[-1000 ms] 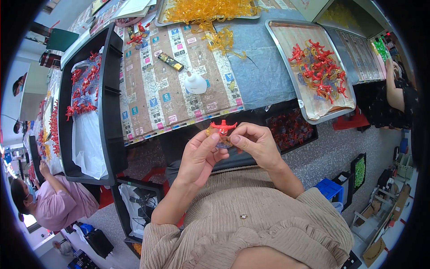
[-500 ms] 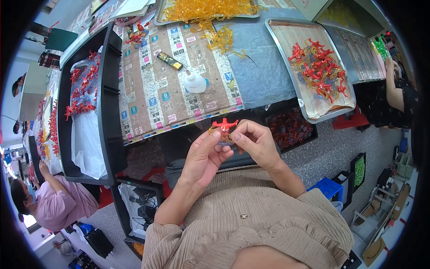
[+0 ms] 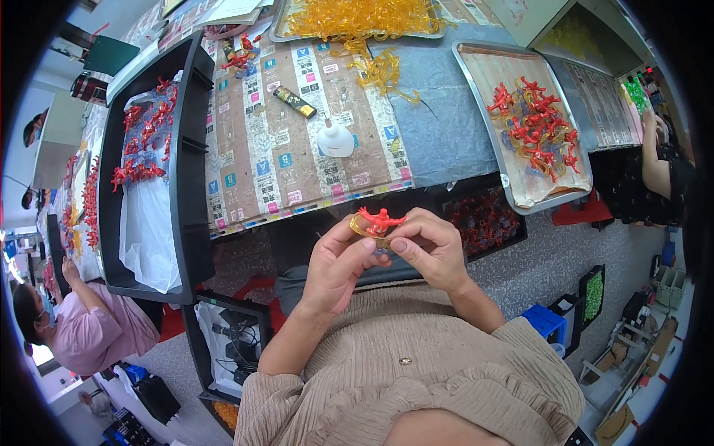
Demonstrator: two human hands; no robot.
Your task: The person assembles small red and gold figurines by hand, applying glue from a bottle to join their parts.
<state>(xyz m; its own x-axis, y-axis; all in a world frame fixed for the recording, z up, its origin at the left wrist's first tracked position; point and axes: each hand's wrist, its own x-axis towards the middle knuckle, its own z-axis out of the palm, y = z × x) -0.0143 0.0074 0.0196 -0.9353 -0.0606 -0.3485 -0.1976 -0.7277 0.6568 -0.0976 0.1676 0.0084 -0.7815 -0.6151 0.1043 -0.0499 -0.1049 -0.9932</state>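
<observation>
Between both hands, just off the table's front edge, is a small red figurine with a yellow translucent piece looped beside it. A bluish clear part shows underneath, partly hidden by fingers. My left hand pinches the figurine's lower left side with thumb and fingers. My right hand grips its right side, thumb pressed near the base. On the table beyond stand a white squeeze bottle with a thin tip and a dark patterned lighter-shaped object.
A black bin of red figurines stands left. A metal tray with more figurines lies right. Yellow translucent pieces heap on a far tray. Below the table is a crate. Co-workers sit left and right.
The figurine has tipped over in my fingers, and the yellow piece now shows more plainly at its left. Both hands keep their hold. The view has shifted slightly.
</observation>
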